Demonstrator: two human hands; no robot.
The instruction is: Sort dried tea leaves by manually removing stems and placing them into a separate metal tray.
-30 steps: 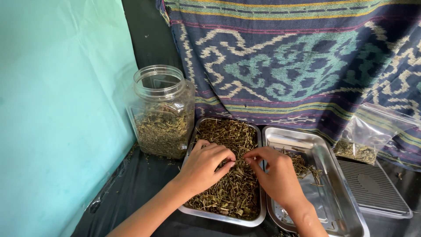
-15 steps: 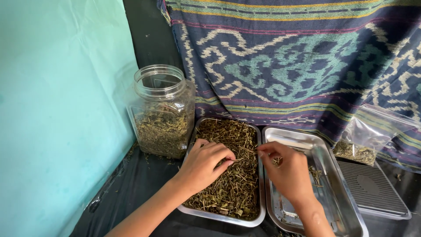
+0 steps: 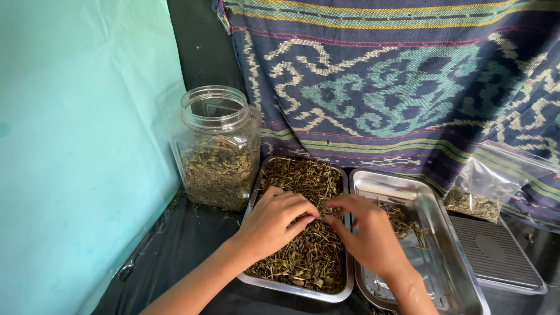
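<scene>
Hands in the herb tray

Dried herbs point(image 3: 303, 256) fill the left metal tray point(image 3: 291, 287). Left hand point(image 3: 274, 220) and right hand point(image 3: 364, 233) pinch stems there, fingers narrow. Second tray point(image 3: 434, 233) beside (few stems); jar point(image 3: 217, 146) left

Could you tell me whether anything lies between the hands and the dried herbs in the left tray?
Nothing visible does: the left hand and right hand rest directly on the dried herbs in the left tray.
</scene>
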